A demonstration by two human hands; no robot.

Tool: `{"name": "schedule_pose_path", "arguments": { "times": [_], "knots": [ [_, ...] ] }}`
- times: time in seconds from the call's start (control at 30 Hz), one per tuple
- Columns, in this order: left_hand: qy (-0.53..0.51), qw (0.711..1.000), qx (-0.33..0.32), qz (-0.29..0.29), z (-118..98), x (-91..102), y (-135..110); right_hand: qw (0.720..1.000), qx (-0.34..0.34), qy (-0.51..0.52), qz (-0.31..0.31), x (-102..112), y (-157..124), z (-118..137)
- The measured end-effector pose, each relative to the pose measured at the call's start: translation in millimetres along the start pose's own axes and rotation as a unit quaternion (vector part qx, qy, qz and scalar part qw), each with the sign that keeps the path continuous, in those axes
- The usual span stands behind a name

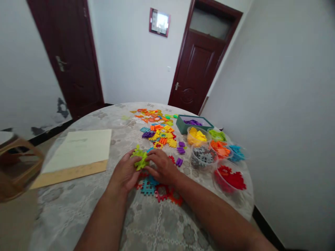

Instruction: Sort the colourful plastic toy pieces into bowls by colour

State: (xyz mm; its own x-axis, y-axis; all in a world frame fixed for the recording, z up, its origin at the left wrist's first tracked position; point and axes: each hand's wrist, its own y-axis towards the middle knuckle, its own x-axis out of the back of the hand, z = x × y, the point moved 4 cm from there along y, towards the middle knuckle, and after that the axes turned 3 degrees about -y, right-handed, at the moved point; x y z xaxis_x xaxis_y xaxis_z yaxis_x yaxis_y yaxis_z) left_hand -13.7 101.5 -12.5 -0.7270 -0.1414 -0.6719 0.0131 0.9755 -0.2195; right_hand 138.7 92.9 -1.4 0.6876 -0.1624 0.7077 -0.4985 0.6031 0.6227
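Observation:
My left hand [126,168] is closed on a lime-green plastic building piece [140,158] with notched edges, held just above the table. From the other side, the fingers of my right hand [163,166] pinch the same piece at its right edge. Whether it is one piece or a few joined ones, I cannot tell. Below my hands lie a blue lattice piece [148,187], a dark red gear-shaped piece [162,192] and an orange-red one [175,197]. Parts of these are hidden by my hands.
A mixed pile of yellow pieces [163,134] lies beyond my hands, orange ones [149,115] farther back. At right stand clear tubs of grey [203,156], red [230,177] and other pieces, plus a green box [182,126]. Paper [81,148] lies left, near a chair [19,167].

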Motion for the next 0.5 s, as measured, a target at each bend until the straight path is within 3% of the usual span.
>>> {"name": "schedule_pose_path", "arguments": {
  "times": [0.13, 0.33, 0.5],
  "knots": [
    [0.092, 0.996, 0.002, 0.009, -2.4, 1.4, 4.7, 1.000, -0.024, 0.015, -0.012, -6.6, 2.6, -3.3],
    [0.115, 0.993, 0.013, 0.001, -1.1, -3.1, -0.7, 0.976, -0.187, 0.109, -0.001, -15.0, -2.1, -17.9],
    [0.161, 0.987, 0.016, 0.020, 2.0, -5.5, -3.4, 0.976, -0.188, 0.111, -0.007, -17.7, -1.2, -19.5]
  ]
}}
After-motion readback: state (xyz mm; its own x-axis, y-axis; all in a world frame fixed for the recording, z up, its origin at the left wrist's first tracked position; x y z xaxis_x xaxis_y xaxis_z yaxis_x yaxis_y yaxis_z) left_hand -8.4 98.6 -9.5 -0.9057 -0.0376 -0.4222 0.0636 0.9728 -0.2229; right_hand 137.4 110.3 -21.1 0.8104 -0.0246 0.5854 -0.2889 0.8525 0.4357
